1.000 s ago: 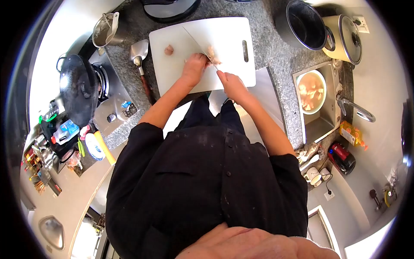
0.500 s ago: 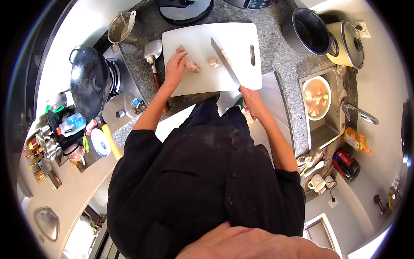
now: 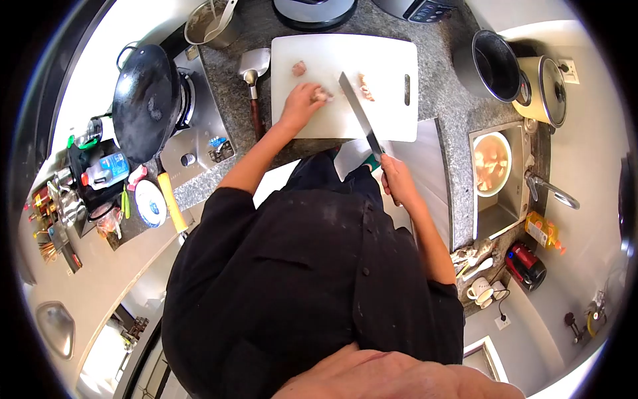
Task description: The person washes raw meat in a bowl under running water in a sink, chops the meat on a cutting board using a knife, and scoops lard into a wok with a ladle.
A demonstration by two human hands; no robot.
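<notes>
On the white cutting board (image 3: 385,63), my left hand (image 3: 302,105) has its fingertips closed on a piece of meat (image 3: 321,95). My right hand (image 3: 397,179) is wrapped round the handle of a long knife (image 3: 359,113), whose blade slants up and left over the board. A small round meat piece (image 3: 299,68) lies near the board's upper left. Right of the blade rests a strip of meat (image 3: 366,87), apart from the knife.
A spatula (image 3: 253,73) lies left of the board. Farther left is a wok (image 3: 146,103) on the stove. The sink (image 3: 495,216) at the right holds a bowl of meat pieces (image 3: 492,164). Two pots (image 3: 495,65) stand at the upper right.
My left hand has moved from the board's left part toward the middle with a meat piece. The knife stays in my right hand, drawn back from the meat since the first frame. The view has shifted.
</notes>
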